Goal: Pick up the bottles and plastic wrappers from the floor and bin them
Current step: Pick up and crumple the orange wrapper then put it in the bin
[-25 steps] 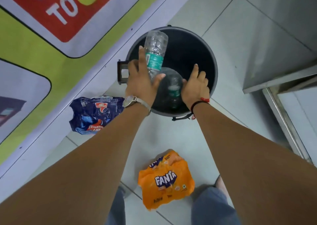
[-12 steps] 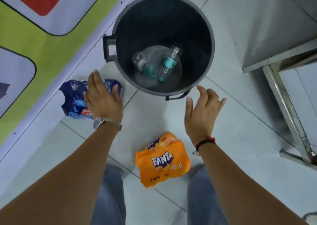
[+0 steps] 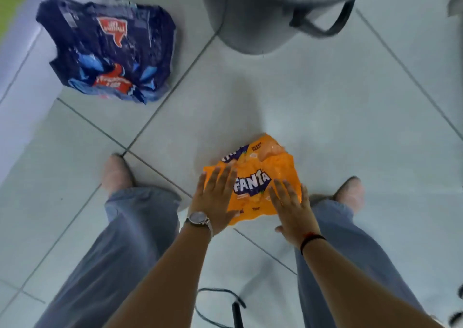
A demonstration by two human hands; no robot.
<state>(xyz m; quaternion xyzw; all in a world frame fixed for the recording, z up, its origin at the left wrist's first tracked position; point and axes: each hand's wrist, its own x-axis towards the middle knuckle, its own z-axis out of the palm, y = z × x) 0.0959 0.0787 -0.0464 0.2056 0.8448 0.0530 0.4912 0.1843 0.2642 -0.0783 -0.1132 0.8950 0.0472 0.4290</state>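
Note:
An orange Fanta wrapper [image 3: 260,177] lies flat on the tiled floor between my feet. My left hand [image 3: 215,200], wearing a watch, is spread over the wrapper's left edge with fingers apart. On the wrapper's right edge sits my right hand [image 3: 292,207], also spread, a dark band on its wrist. Neither hand has closed around the plastic. A crumpled dark blue wrapper [image 3: 110,49] lies at the upper left. The dark bin [image 3: 250,19] stands at the top; bottles inside it barely show at the frame's edge.
My two feet and grey trouser legs flank the orange wrapper. A black cable [image 3: 220,305] loops on the floor near the bottom. A pale raised strip [image 3: 17,52] runs along the left. Open tiles lie to the right of the bin.
My view has dropped low toward the floor. Both hands came back from the bin and blue wrapper and now rest spread on the orange Fanta wrapper. The bottles stay in the bin.

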